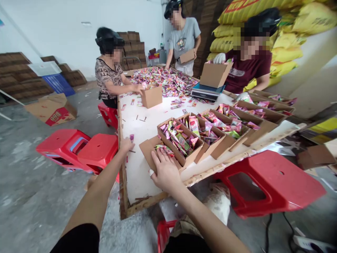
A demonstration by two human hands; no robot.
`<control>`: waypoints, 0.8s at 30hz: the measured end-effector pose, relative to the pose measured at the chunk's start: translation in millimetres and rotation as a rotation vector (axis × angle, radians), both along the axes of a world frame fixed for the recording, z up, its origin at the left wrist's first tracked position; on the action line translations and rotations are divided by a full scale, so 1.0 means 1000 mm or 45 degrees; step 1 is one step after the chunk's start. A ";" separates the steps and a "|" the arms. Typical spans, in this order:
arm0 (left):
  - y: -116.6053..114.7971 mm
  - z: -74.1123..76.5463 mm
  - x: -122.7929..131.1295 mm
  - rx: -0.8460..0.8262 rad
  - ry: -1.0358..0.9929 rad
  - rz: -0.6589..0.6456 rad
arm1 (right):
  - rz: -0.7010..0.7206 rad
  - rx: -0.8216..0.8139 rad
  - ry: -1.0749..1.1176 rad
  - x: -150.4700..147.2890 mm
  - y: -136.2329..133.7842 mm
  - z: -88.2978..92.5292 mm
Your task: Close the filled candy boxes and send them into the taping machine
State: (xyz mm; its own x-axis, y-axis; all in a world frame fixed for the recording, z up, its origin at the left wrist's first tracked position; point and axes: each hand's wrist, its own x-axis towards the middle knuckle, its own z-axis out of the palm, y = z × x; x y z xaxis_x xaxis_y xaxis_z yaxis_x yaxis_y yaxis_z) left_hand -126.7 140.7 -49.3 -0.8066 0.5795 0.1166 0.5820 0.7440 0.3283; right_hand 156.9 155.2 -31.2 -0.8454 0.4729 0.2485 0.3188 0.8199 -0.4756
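Observation:
My left hand (126,144) reaches over the table's left side, its fingers bent beside a small pink-purple packet (132,137). Whether they pinch the packet is too small to tell. Flat on the nearest cardboard box, my right hand (166,169) has its fingers stretched out over an open flap (149,149) and some packets (165,149); a white wrap circles one finger. Just behind it stands an open box (195,151) filled with colourful wrapped packets (181,140). More filled boxes continue in a row to the right.
Three people work around the white table (139,175), with a packet pile (168,80) at its far end. One box (216,74) sits on a scale (207,92). Red stools (98,149) stand left, and another stool (281,179) right. Yellow sacks (286,56) are stacked behind.

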 end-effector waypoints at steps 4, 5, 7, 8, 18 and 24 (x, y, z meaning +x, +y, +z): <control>0.003 -0.004 -0.008 -0.018 -0.053 -0.057 | -0.011 -0.007 0.031 0.004 -0.002 0.001; 0.003 0.004 -0.004 0.018 -0.042 -0.088 | -0.013 -0.007 0.040 0.004 -0.002 0.002; 0.002 0.027 0.011 0.201 0.002 -0.176 | -0.005 -0.004 0.072 0.005 -0.003 0.001; 0.001 0.039 0.023 0.333 0.020 -0.266 | 0.001 0.001 0.109 0.006 -0.003 0.000; 0.012 0.049 0.116 0.219 -0.001 -1.583 | 0.077 0.165 0.636 0.033 -0.013 -0.029; 0.008 0.064 0.116 -0.069 -0.003 -1.682 | -0.258 -0.015 0.760 0.073 -0.019 -0.036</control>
State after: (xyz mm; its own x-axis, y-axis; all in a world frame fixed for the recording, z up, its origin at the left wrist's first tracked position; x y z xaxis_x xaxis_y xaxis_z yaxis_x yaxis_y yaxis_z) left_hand -10.6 148.4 14.7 0.3653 0.9284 0.0682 0.8740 -0.3673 0.3182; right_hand 229.8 136.4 -67.7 -0.4560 0.6146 0.6437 0.1439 0.7647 -0.6282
